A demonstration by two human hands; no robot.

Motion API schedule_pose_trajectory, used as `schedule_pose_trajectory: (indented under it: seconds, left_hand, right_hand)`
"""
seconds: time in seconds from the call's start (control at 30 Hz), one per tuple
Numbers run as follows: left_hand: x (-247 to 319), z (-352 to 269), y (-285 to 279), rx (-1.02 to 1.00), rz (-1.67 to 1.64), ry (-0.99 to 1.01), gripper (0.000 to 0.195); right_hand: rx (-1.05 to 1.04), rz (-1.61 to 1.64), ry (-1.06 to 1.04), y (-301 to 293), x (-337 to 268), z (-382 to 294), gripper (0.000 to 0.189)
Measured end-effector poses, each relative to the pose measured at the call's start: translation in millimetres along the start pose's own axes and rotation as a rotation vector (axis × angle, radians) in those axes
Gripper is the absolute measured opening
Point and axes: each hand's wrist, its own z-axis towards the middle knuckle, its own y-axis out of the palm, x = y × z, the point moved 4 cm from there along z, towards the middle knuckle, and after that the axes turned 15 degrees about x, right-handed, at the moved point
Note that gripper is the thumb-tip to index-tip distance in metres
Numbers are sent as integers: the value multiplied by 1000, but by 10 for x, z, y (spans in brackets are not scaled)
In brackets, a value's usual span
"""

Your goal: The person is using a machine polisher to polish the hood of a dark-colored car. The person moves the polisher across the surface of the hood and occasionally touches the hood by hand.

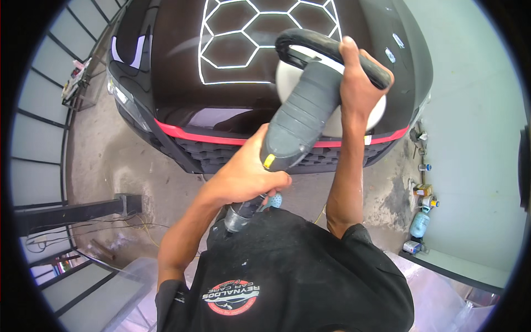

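My left hand [240, 170] grips the rear body of a rotary car polisher [305, 110], and my right hand [361, 83] is closed around its black loop handle [323, 41]. The polisher slants across the view, its rear end near my black shirt. Below its head a large white polishing pad [286, 79] lies over the front right part of a dark, glossy car hood [236, 99]. Whether the pad turns cannot be told. Hexagonal lines of light reflect in the hood. A red trim strip [186, 133] runs along the hood's front edge, above the black grille.
Bottles, a box [422, 190] and a light blue gas cylinder [420, 224] stand along the right wall. A dark metal beam [74, 213] and loose cables are at left. A small cart [76, 85] with items stands at upper left.
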Motion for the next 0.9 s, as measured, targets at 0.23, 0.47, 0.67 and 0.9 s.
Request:
schedule_pose_trajectory:
  seconds: [0.23, 0.47, 0.67, 0.9]
  left_hand:
    - [38, 23, -230, 31, -71, -28, 73]
    - [-9, 102, 89, -51, 46, 21, 82]
    - [-4, 173, 50, -7, 42, 39, 80]
    - [-3, 57, -182, 47, -4, 3, 76]
  right_hand:
    - [-119, 14, 19, 410, -52, -81, 50]
    - [60, -73, 65, -152, 179, 141, 23]
    - [84, -39, 23, 46, 146, 95, 33]
    - [-100, 38, -79, 338, -15, -50, 55]
